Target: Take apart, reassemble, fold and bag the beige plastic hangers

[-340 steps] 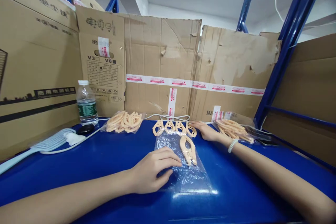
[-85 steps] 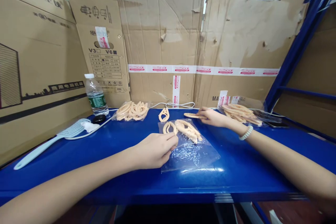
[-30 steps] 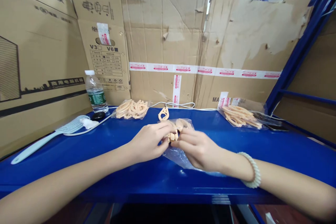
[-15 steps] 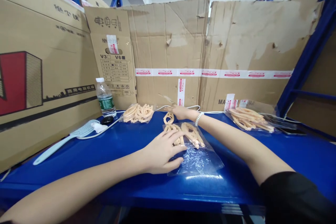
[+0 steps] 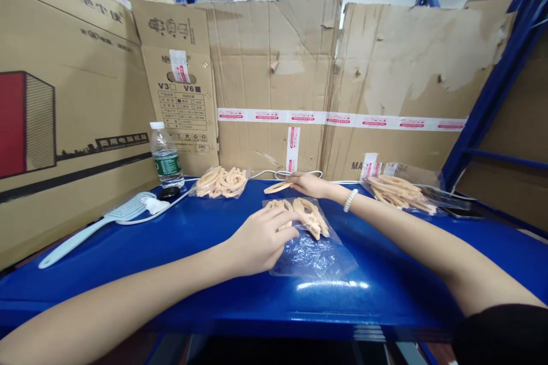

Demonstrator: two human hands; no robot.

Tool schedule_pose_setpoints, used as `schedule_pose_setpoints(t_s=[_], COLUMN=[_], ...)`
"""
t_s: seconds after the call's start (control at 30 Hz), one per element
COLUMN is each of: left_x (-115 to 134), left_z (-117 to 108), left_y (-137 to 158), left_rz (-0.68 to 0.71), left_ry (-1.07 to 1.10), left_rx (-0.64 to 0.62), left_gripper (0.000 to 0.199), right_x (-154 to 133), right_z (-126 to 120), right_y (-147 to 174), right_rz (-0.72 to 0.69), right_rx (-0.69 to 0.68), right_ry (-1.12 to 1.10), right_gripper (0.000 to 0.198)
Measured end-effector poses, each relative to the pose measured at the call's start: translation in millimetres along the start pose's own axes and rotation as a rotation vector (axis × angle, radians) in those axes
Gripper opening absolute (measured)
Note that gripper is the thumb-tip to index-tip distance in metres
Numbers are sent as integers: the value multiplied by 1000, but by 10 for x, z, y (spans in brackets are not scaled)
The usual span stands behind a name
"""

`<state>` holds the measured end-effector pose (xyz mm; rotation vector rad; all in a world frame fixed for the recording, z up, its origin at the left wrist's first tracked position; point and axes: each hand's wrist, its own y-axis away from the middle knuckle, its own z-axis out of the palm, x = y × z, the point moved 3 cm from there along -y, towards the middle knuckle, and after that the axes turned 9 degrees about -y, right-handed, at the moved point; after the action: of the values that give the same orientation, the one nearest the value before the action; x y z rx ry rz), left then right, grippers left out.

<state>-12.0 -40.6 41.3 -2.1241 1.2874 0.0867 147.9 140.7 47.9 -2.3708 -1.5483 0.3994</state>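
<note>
A clear plastic bag [image 5: 314,256] lies flat on the blue table, its far part filled with beige looped pieces [image 5: 309,218]. My left hand [image 5: 265,236] rests over the bag's left side. Its fingers are bent down onto the film and pieces, and the thumb is tucked out of sight under them. Just beyond the bag, my right hand [image 5: 310,184] pinches one flat beige oval piece [image 5: 277,187] by its right end. This piece is tilted and seen nearly edge-on. What kind of part it is, I cannot tell.
Bagged beige pieces lie at the back left [image 5: 220,182] and back right [image 5: 398,194]. A water bottle [image 5: 166,157], a black round object [image 5: 170,193] and a pale blue hairbrush [image 5: 98,227] are on the left. Cardboard [image 5: 274,80] walls the back; a white cable [image 5: 261,173] runs before it.
My right hand has closed on the single oval piece and tilted it from face-on to edge-on. My left hand's thumb and fingers have drawn together over the bag. The view has shifted slightly.
</note>
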Motion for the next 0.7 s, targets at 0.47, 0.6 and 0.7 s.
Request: schedule_pose_setpoints(t_s=[0.47,0.6,0.7], left_x=[-101,-123,-127], left_z=[24,-6,-18], left_y=[19,-1,-5], left_rz=[-159,-185,-203], left_ry=[147,167,172], left_rx=[94,114,123], left_gripper=[46,46,45], right_x=[-1510,-1947,-2048], right_z=[-903,-787,-612], right_y=[1119,1119,1089], right_rz=[-159,-311,-427], right_rx=[1055,657,482], right_ry=[-151,-144,-19], right_gripper=[30,31,19])
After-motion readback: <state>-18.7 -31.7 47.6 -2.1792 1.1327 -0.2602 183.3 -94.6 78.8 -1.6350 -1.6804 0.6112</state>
